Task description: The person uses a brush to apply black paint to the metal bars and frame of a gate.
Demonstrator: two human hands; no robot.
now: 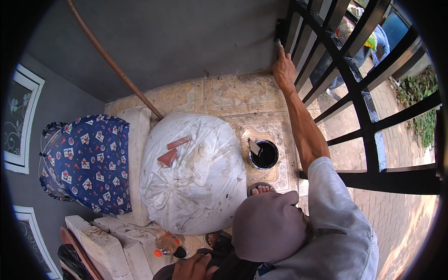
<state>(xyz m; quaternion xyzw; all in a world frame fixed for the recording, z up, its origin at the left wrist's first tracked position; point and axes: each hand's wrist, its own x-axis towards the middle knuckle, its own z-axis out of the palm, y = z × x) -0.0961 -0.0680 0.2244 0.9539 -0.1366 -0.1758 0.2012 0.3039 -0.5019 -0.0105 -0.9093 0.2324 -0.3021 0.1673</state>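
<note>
My right hand (283, 71), at the end of an outstretched arm, is closed on a paintbrush (279, 42). Its dark bristles meet the grey wall's edge beside the black metal gate (368, 126). Wet-looking gloss shows on some of the bars. Lower down, a round tub (264, 168) of black paint stands on the tiles, with a pale flat piece (254, 146) leaning inside. My left hand (193, 268) rests over dark cloth at the lower edge, fingers bent loosely and apart, holding nothing visible.
A bulging white sack (200, 186) with two reddish pieces (167, 157) on top fills the middle. Left of it are pale blocks (137, 168) and a blue patterned cloth cover (93, 163). A brown pole (109, 56) leans there. A plastic bottle (167, 245) lies near my feet.
</note>
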